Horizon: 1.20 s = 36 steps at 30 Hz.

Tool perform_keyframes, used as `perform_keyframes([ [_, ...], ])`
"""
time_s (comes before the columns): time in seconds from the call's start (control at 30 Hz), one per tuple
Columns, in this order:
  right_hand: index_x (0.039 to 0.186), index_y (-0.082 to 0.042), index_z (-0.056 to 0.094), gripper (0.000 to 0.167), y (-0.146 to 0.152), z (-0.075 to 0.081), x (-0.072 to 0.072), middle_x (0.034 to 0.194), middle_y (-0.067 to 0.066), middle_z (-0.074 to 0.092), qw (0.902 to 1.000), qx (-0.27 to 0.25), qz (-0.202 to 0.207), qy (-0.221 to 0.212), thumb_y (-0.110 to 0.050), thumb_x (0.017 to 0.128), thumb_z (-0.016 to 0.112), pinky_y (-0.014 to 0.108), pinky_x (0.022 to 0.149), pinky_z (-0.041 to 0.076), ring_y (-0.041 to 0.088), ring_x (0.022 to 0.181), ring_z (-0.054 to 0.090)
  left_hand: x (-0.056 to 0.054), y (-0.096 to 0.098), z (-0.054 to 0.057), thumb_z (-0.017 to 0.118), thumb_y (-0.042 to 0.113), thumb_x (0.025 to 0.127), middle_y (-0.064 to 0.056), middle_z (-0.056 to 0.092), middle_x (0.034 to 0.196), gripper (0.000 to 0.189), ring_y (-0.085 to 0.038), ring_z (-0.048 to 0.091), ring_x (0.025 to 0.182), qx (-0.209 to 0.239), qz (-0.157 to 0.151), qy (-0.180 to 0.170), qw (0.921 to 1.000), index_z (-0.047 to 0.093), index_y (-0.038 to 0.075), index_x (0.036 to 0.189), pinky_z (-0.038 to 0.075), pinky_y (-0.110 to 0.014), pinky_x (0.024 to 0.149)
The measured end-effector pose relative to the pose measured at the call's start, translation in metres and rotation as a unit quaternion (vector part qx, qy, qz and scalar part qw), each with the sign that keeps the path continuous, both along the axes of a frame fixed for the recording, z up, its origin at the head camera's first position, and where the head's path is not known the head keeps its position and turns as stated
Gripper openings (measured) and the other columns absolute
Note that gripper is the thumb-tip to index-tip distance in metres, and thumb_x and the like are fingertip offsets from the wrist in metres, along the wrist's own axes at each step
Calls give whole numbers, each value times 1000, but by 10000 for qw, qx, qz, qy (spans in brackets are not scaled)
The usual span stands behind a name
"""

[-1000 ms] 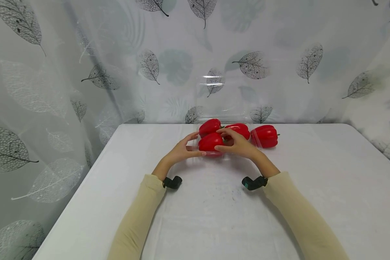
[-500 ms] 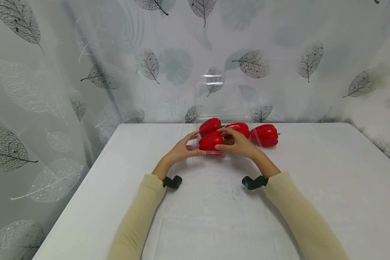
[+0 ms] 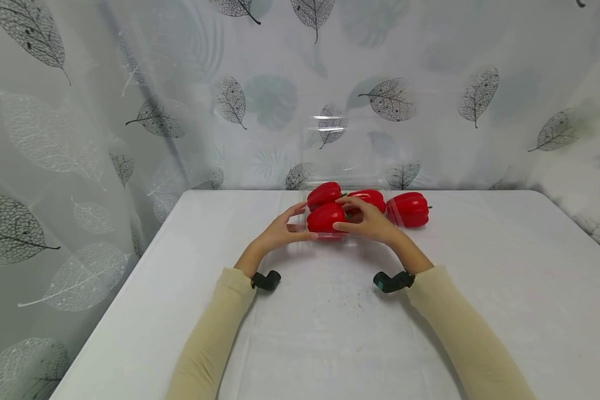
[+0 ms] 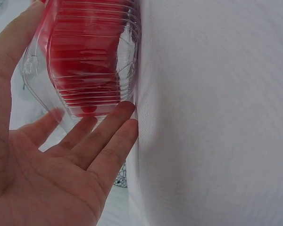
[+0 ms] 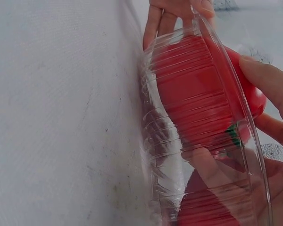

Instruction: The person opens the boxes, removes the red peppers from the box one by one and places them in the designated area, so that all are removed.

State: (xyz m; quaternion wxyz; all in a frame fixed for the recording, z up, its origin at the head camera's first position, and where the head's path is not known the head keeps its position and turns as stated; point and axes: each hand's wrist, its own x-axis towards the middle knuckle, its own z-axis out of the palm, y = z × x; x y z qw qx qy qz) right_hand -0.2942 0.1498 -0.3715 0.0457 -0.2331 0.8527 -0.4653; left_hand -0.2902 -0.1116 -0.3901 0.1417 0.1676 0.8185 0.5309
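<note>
A clear plastic clamshell box [image 4: 92, 89] with ribbed walls stands at the back of the table, lid raised behind it. Inside are a front red bell pepper [image 3: 324, 218], a back-left red bell pepper [image 3: 324, 194] and a right-hand red bell pepper [image 3: 370, 197]. My left hand [image 3: 278, 231] braces the box's left end, fingers nearly straight, thumb by the front rim. My right hand [image 3: 371, 222] reaches over the front rim and holds the front pepper at its stem end, thumb nearer me; one finger shows through the wall.
Another red bell pepper [image 3: 411, 210] lies on the table just right of the box. The transparent lid [image 3: 325, 129] stands up against the leaf-patterned curtain [image 3: 275, 50]. A white cloth covers the table [image 3: 330, 333]. Both wrists carry a small black camera.
</note>
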Motion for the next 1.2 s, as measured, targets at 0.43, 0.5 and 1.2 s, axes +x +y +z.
perform_keyframes([
  [0.43, 142, -6, 46, 66, 2, 1, 1, 135, 20, 52, 9999, -148, 8, -43, -19, 85, 77, 47, 94, 51, 36, 118, 56, 0, 0, -1, 76, 26, 85, -6, 32, 156, 85, -32, 53, 127, 72, -63, 31, 9999, 26, 28, 154, 50, -47, 97],
  [0.5, 142, -6, 45, 66, 3, 1, 1, 135, 20, 52, 9998, -168, -5, -55, -18, 85, 76, 47, 95, 51, 37, 119, 56, -1, 0, -1, 76, 27, 85, -6, 32, 156, 85, -32, 52, 127, 60, -59, 36, 10000, 27, 28, 154, 50, -47, 96],
  [1.2, 142, -8, 45, 63, 8, -2, -3, 136, 18, 51, 9978, -624, -43, -206, -18, 87, 74, 49, 98, 48, 35, 123, 51, -1, 0, -2, 77, 26, 84, -5, 33, 155, 84, -32, 52, 127, 128, 16, -51, 9999, 29, 29, 153, 51, -46, 96],
])
